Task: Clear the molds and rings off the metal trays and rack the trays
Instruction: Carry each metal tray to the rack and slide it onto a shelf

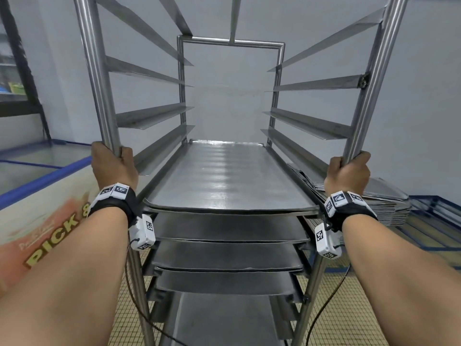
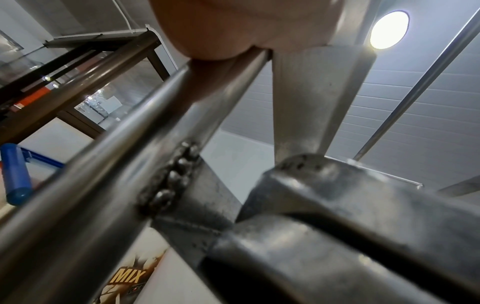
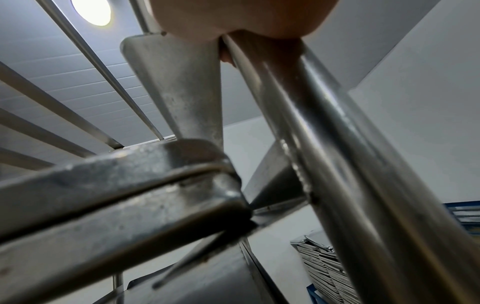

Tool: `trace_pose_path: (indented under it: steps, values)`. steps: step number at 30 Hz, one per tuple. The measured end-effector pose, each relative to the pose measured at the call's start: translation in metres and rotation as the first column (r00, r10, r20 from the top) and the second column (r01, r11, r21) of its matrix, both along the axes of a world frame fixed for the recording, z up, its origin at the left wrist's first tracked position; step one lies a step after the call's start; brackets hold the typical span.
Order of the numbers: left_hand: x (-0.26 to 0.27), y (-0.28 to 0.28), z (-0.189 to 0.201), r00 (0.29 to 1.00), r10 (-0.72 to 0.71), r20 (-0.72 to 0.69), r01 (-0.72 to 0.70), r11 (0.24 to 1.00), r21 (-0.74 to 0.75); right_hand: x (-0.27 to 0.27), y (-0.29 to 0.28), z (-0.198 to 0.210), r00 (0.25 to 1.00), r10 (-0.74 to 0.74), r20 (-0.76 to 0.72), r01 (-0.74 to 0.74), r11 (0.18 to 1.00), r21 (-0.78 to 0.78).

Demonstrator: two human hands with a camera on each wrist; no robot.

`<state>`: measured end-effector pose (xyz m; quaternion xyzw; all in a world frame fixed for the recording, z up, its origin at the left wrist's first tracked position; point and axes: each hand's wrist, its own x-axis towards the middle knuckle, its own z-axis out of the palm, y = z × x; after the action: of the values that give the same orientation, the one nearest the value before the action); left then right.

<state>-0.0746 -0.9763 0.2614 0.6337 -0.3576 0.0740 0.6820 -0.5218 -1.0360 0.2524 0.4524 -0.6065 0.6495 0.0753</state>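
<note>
Beside the rack (image 1: 99,78): freezer (image 1: 45,196) left, stacked trays (image 1: 389,198) right.

Bakery backroom: tray rack (image 1: 104,96), ice-cream freezer (image 1: 37,196).

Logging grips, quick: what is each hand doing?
Left hand: gripping the rack's left post.
Right hand: gripping the rack's right post.

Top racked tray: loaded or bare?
Bare. In the head view the top tray sits on the rack's runners with only shiny metal showing, no molds or rings.
</note>
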Motion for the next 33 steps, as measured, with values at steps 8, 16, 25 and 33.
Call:
trace_pose_path:
  steps: [8, 16, 25, 33]
  values:
    - [-0.006, -0.095, -0.002, 0.998, -0.002, -0.060, 0.001, 1.000, -0.016, -0.005, -0.100, -0.002, 1.000, 0.022, -0.005, -0.022, 1.000, 0.019]
    - [0.000, -0.197, -0.004, 0.999, 0.034, -0.014, -0.034, 0.999, -0.021, -0.001, -0.201, -0.002, 0.999, 0.040, -0.003, -0.041, 0.998, -0.057]
    - [0.006, -0.315, -0.008, 0.997, 0.080, 0.021, -0.079, 0.996, -0.051, 0.002, -0.317, -0.003, 0.998, 0.052, 0.038, -0.051, 0.998, -0.023]
    - [0.014, -0.416, -0.004, 0.995, 0.101, 0.016, -0.101, 0.995, 0.013, 0.011, -0.417, 0.000, 0.999, 0.017, 0.032, -0.016, 0.999, -0.032]
